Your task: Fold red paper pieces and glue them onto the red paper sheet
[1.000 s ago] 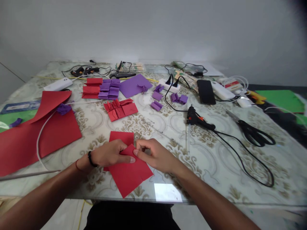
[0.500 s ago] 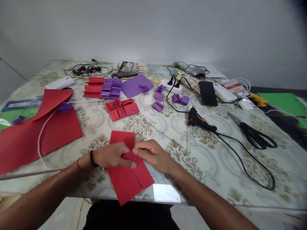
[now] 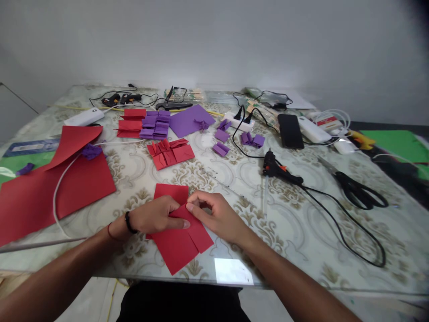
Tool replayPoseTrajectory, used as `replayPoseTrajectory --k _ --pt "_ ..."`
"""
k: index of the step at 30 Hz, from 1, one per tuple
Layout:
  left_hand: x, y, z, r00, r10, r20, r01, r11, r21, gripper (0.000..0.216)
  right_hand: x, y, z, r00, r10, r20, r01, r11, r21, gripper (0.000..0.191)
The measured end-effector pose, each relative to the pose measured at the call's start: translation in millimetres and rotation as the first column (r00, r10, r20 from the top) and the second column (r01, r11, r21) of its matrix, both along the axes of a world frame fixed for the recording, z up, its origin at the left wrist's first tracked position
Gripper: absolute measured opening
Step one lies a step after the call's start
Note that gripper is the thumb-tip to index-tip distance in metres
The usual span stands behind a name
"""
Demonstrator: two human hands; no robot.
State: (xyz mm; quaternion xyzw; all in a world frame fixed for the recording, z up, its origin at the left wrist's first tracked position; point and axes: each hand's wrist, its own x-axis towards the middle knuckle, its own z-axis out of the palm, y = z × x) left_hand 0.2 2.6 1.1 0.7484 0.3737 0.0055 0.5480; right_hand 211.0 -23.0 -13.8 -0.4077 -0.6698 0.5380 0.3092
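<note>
Left hand (image 3: 154, 216) and right hand (image 3: 219, 217) pinch a red sheet (image 3: 177, 251) between them, likely creasing it; next needs even pressure.

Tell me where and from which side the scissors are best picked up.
Probably the scissors are best taken by the black handles, coming down from the right. They lie flat with the handles toward the right and the blades pointing back and left, away from that approach. The glue-gun cable loops in front, so the right looks clearer.
</note>
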Motion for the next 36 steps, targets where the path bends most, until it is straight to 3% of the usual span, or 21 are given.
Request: replayPoseTrajectory --k 5,11,16,27,36 --pt "0.9 -1.5 -2.5 0.999 0.034 0.007 -0.034 0.998 0.044 0.053 4.3 3.6 0.6 0.999 -0.021 -0.035 0.021 1.0 0.003 0.018" --pt "2.8 -4.2 2.0 0.987 0.161 -0.014 -0.16 0.985 0.059 0.049 5.7 6.1 2.6 0.991 -0.09 -0.096 0.088 0.996 -0.027 0.014" --pt "4.4 -5.8 1.6 0.99 0.132 0.044 -0.134 0.99 0.033 0.05 7.2 7.6 3.3 0.99 -0.088 -0.112 0.082 0.995 -0.052 0.015" --pt "9.4 -9.8 0.5 0.986 0.119 0.113 -0.143 0.961 0.236 0.046 7.8 9.2 -1.6 0.995 -0.056 -0.079 0.048 0.995 -0.09 0.011" --pt "-2.2 -1.1 4.9 0.944 0.288 0.163 -0.312 0.939 0.143 0.05 19.2 12.1 6.4 0.996 -0.09 0.005 0.091 0.993 -0.079 0.011"
